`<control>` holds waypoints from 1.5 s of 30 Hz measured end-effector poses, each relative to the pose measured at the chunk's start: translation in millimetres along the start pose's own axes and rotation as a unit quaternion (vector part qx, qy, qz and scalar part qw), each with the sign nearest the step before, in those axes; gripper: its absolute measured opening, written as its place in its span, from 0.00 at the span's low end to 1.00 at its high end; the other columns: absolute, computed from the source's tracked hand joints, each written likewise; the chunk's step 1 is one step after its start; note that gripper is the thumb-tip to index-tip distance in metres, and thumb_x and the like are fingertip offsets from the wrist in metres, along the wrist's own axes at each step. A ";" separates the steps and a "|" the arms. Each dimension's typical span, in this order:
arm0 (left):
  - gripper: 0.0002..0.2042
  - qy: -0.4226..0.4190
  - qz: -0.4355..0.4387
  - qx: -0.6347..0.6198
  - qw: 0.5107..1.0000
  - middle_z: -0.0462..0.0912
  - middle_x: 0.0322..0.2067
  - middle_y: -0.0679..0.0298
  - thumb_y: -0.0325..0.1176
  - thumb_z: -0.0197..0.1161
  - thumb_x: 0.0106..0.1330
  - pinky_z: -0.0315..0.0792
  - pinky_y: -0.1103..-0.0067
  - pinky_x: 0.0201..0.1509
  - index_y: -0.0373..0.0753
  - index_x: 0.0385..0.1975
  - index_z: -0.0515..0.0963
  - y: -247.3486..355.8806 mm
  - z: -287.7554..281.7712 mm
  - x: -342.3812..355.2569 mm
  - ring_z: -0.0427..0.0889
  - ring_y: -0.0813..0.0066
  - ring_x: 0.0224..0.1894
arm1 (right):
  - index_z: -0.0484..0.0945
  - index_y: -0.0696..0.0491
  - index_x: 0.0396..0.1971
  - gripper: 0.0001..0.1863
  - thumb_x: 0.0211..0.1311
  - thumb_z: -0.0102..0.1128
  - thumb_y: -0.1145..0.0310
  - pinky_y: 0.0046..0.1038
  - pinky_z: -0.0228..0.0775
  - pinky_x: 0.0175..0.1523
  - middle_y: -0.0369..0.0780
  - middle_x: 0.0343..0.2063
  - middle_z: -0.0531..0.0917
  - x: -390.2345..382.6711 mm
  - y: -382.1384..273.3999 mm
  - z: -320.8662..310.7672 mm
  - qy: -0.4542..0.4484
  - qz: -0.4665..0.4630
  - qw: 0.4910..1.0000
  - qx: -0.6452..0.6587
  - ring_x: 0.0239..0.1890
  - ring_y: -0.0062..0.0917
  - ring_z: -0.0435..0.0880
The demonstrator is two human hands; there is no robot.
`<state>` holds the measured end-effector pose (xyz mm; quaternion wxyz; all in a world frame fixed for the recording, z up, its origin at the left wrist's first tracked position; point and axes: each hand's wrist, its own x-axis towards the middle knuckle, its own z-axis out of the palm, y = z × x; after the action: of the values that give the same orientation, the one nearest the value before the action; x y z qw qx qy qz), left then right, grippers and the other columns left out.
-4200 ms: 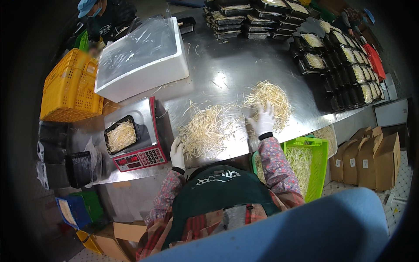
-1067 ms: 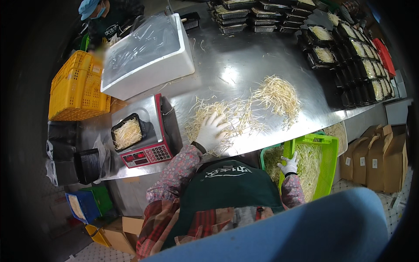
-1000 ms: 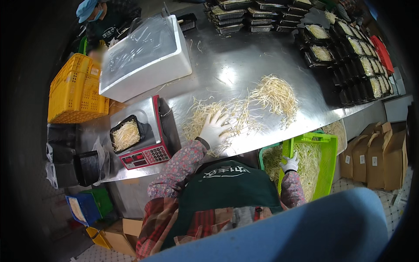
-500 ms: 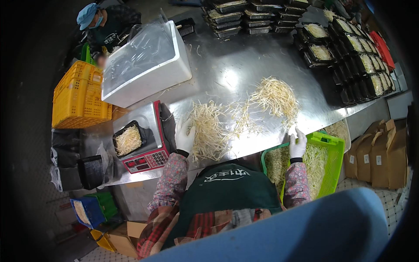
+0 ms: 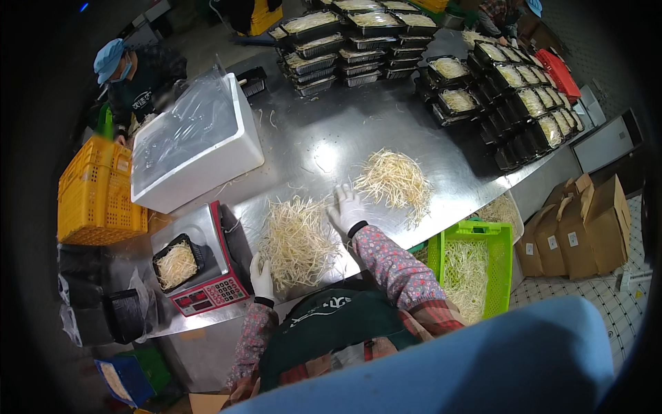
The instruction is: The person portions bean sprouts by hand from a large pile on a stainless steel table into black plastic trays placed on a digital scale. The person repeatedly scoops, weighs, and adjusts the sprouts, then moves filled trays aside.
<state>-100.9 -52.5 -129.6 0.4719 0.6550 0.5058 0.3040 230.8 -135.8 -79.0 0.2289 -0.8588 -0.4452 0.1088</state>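
Observation:
In a white glove, my right hand (image 5: pixel 347 207) lies with its fingers stretched out against the right edge of a loose pile of bean sprouts (image 5: pixel 298 241) on the steel table. My left hand (image 5: pixel 261 277), also gloved, is at the pile's near left edge, fingers extended along it and holding nothing. A second, smaller sprout heap (image 5: pixel 395 183) sits beyond my right hand. Left of my left hand, a black tray (image 5: pixel 178 263) filled with sprouts rests on a red digital scale (image 5: pixel 210 293).
A white foam box (image 5: pixel 207 162) with clear film and a yellow crate (image 5: pixel 100 196) stand left. Stacked sprout trays (image 5: pixel 362 48) line the far side, with more at right (image 5: pixel 514 90). A green crate (image 5: pixel 498 259) of sprouts stands beside the near edge. A co-worker (image 5: pixel 134 76) is far left.
My right hand has swung left from over the green crate to the near pile. The sprouts strewn between the two heaps are now drawn into the near pile. The whole view has shifted.

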 end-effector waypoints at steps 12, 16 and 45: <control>0.21 -0.019 0.035 0.013 0.999 0.70 0.62 0.56 0.28 0.60 0.67 0.62 0.75 0.68 0.32 0.60 0.71 -0.4 -3.5 -8.4 0.69 0.66 0.63 | 0.64 0.42 0.67 0.46 0.46 0.75 0.53 0.50 0.59 0.67 0.43 0.70 0.61 61.8 120.9 -99.3 0.181 0.180 0.960 -0.110 0.67 0.43 0.65; 0.21 -0.021 0.034 0.014 0.999 0.70 0.61 0.57 0.27 0.61 0.66 0.61 0.75 0.68 0.32 0.59 0.72 9.6 -6.0 -10.9 0.69 0.66 0.64 | 0.66 0.49 0.66 0.43 0.48 0.75 0.57 0.35 0.65 0.66 0.47 0.64 0.69 67.8 206.9 -115.3 0.035 0.290 0.956 -0.013 0.64 0.39 0.71; 0.19 -0.024 0.079 0.051 0.995 0.70 0.61 0.55 0.27 0.61 0.65 0.59 0.73 0.70 0.36 0.58 0.75 6.5 -9.1 -14.7 0.67 0.63 0.66 | 0.84 0.51 0.44 0.15 0.58 0.67 0.64 0.32 0.77 0.40 0.42 0.31 0.87 -21.3 49.2 -12.6 -0.097 0.012 0.993 0.070 0.33 0.34 0.86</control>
<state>-111.0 -63.9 -119.1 0.4247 0.7232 0.4559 0.2979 258.6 -181.5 -92.5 0.2434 -0.8314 -0.4459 0.2250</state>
